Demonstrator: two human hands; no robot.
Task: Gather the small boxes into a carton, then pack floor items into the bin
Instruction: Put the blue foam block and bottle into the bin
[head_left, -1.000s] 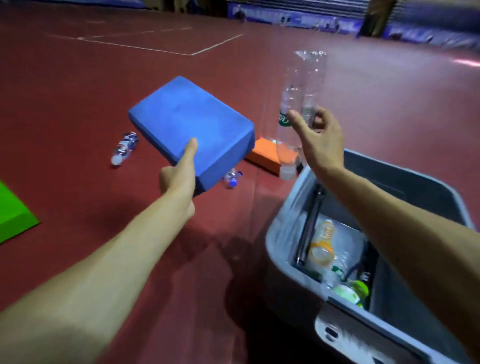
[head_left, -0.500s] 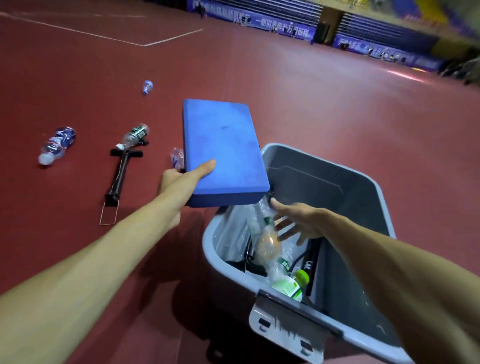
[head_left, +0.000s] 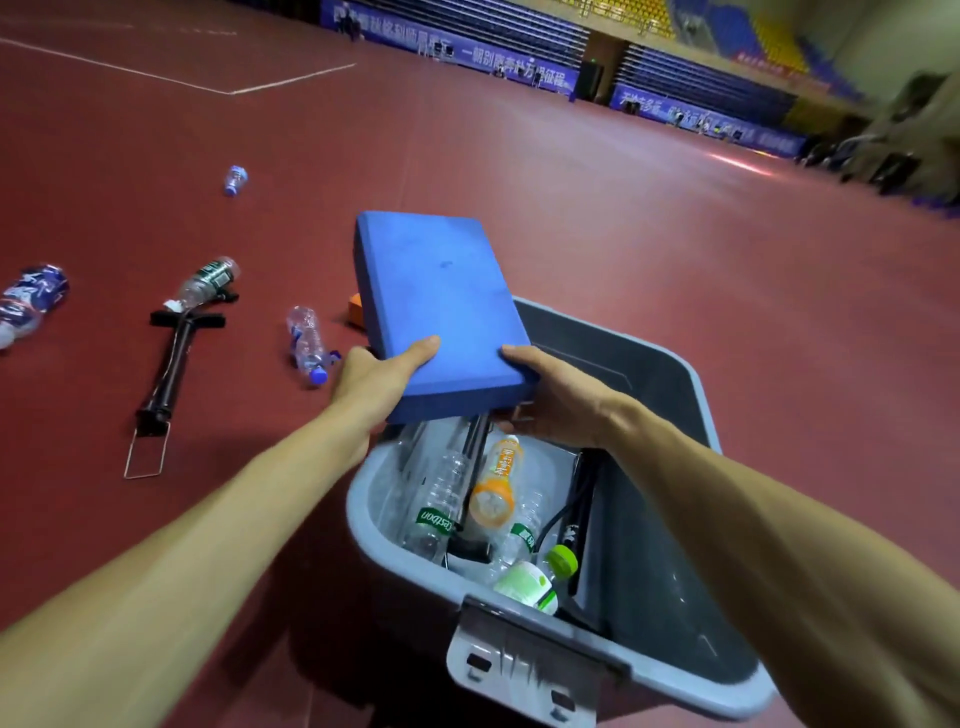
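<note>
I hold a blue foam block (head_left: 441, 306) tilted over the far left corner of the grey bin (head_left: 670, 525). My left hand (head_left: 379, 382) grips its near left corner, thumb on top. My right hand (head_left: 556, 402) grips its near right corner. Inside the bin lie several clear plastic bottles (head_left: 439, 499), an orange-capped bottle (head_left: 496, 486), a green-capped bottle (head_left: 535, 579) and black rods. An orange block (head_left: 356, 307) peeks out on the floor behind the blue block.
On the red floor to the left lie a black hand pump (head_left: 169, 371), a green-labelled bottle (head_left: 205, 283), a blue-capped bottle (head_left: 307, 345), a blue-wrapped bottle (head_left: 28, 301) and a small far bottle (head_left: 235, 180). A metal latch (head_left: 524, 670) sits on the bin's near wall.
My right hand let go of the clear bottle into the bin, then rose and took hold of the blue block's near right corner. The block came over the bin.
</note>
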